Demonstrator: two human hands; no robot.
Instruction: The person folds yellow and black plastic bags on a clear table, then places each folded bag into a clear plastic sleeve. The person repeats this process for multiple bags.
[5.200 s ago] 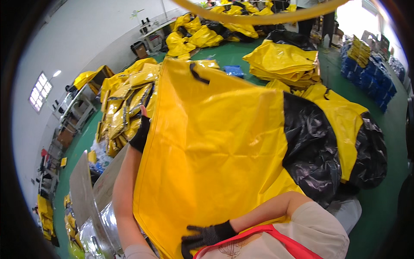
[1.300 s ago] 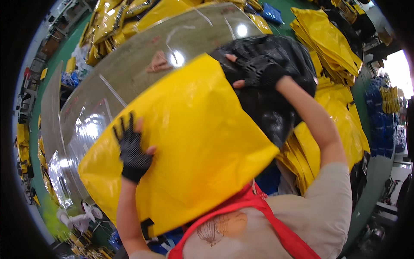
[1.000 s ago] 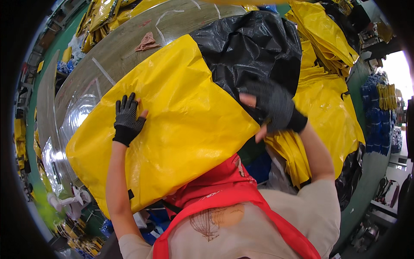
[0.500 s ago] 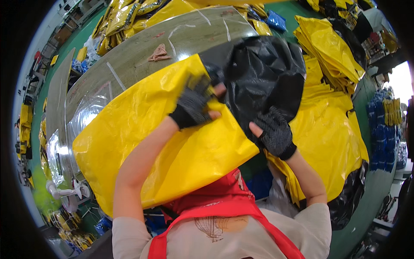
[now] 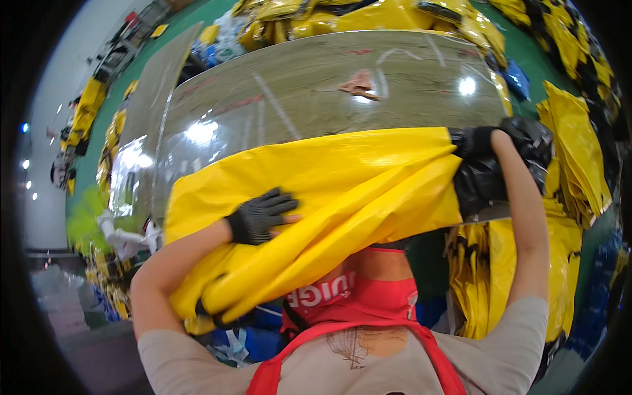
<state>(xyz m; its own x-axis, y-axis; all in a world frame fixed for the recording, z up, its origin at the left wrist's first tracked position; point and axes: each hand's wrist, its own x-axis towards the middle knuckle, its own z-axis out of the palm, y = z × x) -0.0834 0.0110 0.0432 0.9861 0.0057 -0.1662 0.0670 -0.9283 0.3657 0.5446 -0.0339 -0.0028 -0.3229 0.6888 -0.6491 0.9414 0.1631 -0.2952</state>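
A large shiny yellow piece of coated fabric (image 5: 316, 164) with a black end (image 5: 480, 181) lies across the table's near side and hangs over its front edge. My left hand (image 5: 259, 217), in a dark fingerless glove, rests on the yellow part with its fingers stretched out. At the seam, my gloved right hand (image 5: 475, 141) is closed on the black end. Creases in the yellow part run toward that hand, and its fingertips are partly hidden.
The table (image 5: 309, 79) has a glossy clear cover with a crumpled brown rag (image 5: 359, 84) on it. Yellow-and-black folded pieces (image 5: 576, 155) are stacked on the right, and more yellow bundles (image 5: 368, 18) lie behind the table. A white fan (image 5: 125, 238) stands at the left.
The yellow piece has shifted and creased into long folds. My right hand has moved farther away and to the right, closing on the black end. My left hand has moved nearer and lies flatter.
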